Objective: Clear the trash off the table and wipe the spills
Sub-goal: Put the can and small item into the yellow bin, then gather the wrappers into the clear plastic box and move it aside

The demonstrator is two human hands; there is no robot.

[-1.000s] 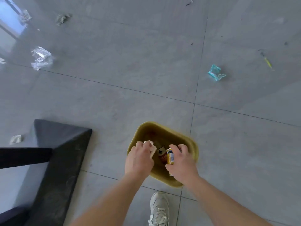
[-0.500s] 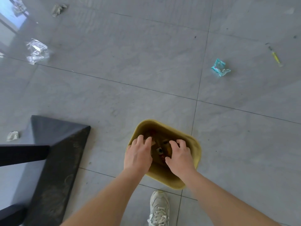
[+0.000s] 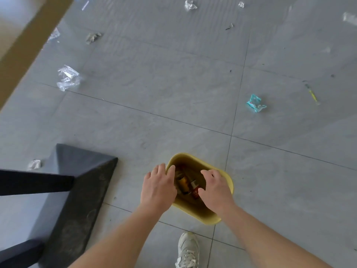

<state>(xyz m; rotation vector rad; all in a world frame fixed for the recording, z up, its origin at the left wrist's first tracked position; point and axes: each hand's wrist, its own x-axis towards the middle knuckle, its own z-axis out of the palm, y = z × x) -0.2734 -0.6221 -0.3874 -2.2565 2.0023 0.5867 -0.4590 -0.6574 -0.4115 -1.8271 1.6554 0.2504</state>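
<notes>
Seen from the head camera, a person stands over a yellow waste bin [image 3: 229, 179] on a grey tiled floor [image 3: 154, 93], both bare forearms reaching down from the bottom edge of the frame. The left hand [image 3: 157, 188] hangs above the bin's left rim, fingers loosely spread and gripping nothing, the fingertips reaching the lip. The right hand [image 3: 216, 192] hovers over the right half of the opening, fingers relaxed and slightly bent, likewise empty. Inside the bin lie discarded drink cans, a gold-brown can [image 3: 183, 184] beside a red can [image 3: 195, 189]. A white sneaker [image 3: 188, 250] is planted on the floor just below the bin. To the left stands the black table base [image 3: 77, 190], with a dark tabletop edge [image 3: 34, 183] crossing in front of it from the left edge of the frame. Litter is scattered over the floor well apart from the bin: a crumpled clear plastic wrapper [image 3: 67, 78] at upper left, a grey paper wad [image 3: 92, 37] beyond it, a small white scrap [image 3: 34, 164] just left of the table base, a teal wrapper [image 3: 256, 103] at right, a thin yellow stick [image 3: 313, 94] farther right, and a white crumpled piece [image 3: 190, 5] near the top edge. A brown beam [image 3: 29, 35] cuts across the upper left corner.
</notes>
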